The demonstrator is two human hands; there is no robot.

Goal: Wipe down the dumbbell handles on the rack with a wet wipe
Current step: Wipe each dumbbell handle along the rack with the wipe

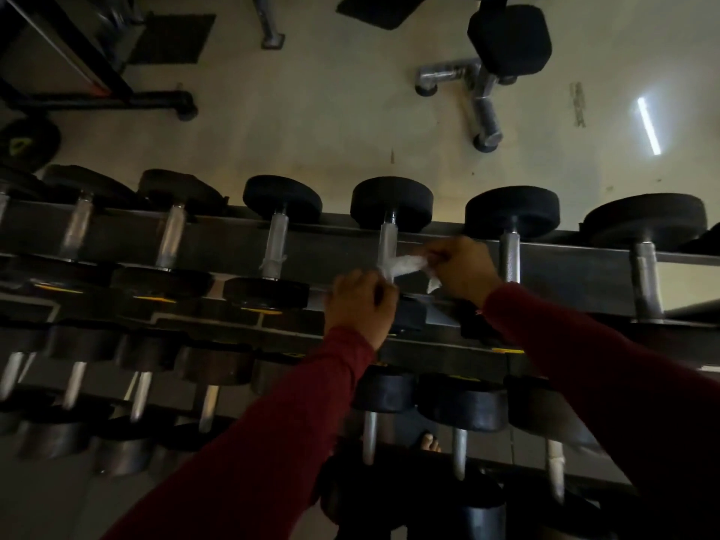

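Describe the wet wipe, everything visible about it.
The wet wipe is a white, crumpled, thin sheet that looks damp and slightly translucent. It is twisted into a strip looped around the lower part of a dumbbell handle on the top rack tier. The left hand pinches one end, the right hand the other, and a loose corner hangs below the right hand.

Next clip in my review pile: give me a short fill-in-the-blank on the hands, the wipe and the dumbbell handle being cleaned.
1. The white wet wipe is wrapped round a dumbbell handle on the ____ tier of the rack.
2. The wipe is held by ____ hands: the left hand and the right hand.
3. Both sleeves are dark ____.
4. The floor beyond the rack holds a bench with a ____ pad.

Missing words: top; both; red; black
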